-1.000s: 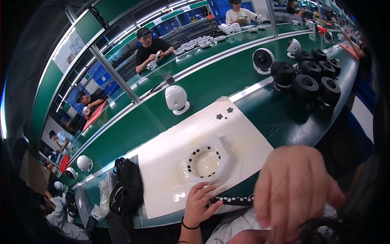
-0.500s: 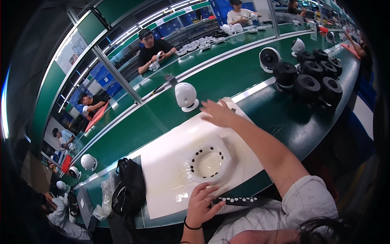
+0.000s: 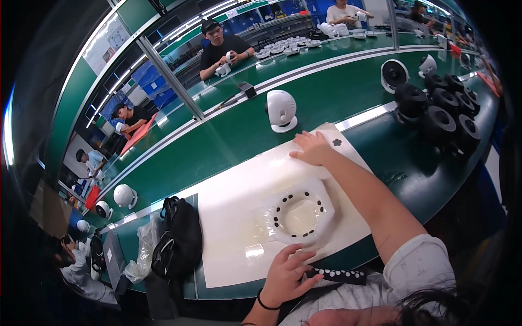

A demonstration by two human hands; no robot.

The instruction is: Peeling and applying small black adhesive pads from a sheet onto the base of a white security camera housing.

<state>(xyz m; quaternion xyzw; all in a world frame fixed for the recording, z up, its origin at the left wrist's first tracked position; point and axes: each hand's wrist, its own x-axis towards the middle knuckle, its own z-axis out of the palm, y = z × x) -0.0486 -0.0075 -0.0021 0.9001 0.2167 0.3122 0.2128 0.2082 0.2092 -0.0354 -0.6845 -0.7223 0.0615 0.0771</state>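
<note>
My left hand (image 3: 288, 275) is at the near edge of the white sheet (image 3: 228, 233), pinching the end of a black strip with white dots (image 3: 340, 276) between thumb and fingers. The strip reaches right, over my lap. Further out, my right hand (image 3: 312, 148) lies at the sheet's far edge, fingers spread and nothing seen in them. Just beyond it stands a white rounded device on a round foot (image 3: 282, 110). Between my hands a white translucent ring-shaped holder (image 3: 324, 223) rests on the sheet, small black dots (image 3: 277, 218) set around its opening. A small black flower-shaped mark (image 3: 337, 142) is right of my right hand.
Several black round devices (image 3: 439, 120) crowd the right of the green bench (image 3: 228, 146). A black bag (image 3: 182, 239) and clear plastic bag (image 3: 142, 250) lie left of the sheet. Across the bench a person (image 3: 217, 49) handles a white part; several others work nearby.
My right hand has come down onto the far edge of the sheet, near the white device. My left hand stays by the near edge with the strip. The whole view has shifted.
</note>
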